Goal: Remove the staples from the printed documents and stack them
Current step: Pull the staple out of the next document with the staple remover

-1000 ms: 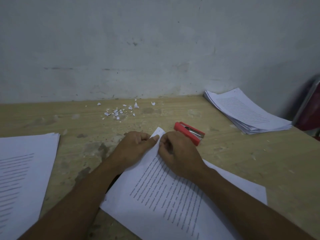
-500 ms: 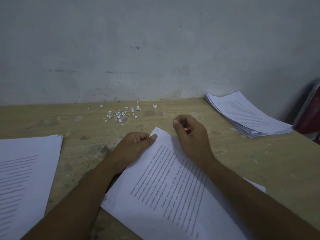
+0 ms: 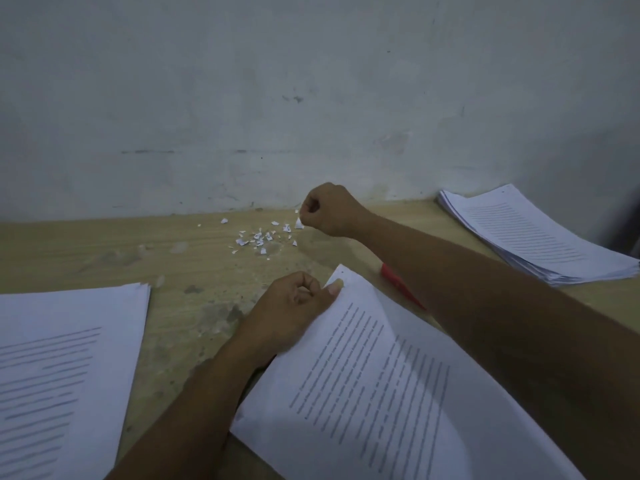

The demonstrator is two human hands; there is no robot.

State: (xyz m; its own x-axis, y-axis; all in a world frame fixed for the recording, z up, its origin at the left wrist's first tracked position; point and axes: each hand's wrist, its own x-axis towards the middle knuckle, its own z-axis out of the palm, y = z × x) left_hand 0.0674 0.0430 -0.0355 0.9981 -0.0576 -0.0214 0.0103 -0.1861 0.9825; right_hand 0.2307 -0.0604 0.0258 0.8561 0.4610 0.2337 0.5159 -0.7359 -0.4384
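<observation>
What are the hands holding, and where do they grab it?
The left hand pinches the printed document at its top corner. The right hand is curled by the paper scraps; whether it pinches anything tiny cannot be told.

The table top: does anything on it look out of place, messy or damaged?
Yes. Small torn paper scraps lie scattered near the wall, just beside the right hand; they look like litter torn from page corners. The far-right stack is fanned, its edges uneven. The left hand pinches the document corner.
</observation>
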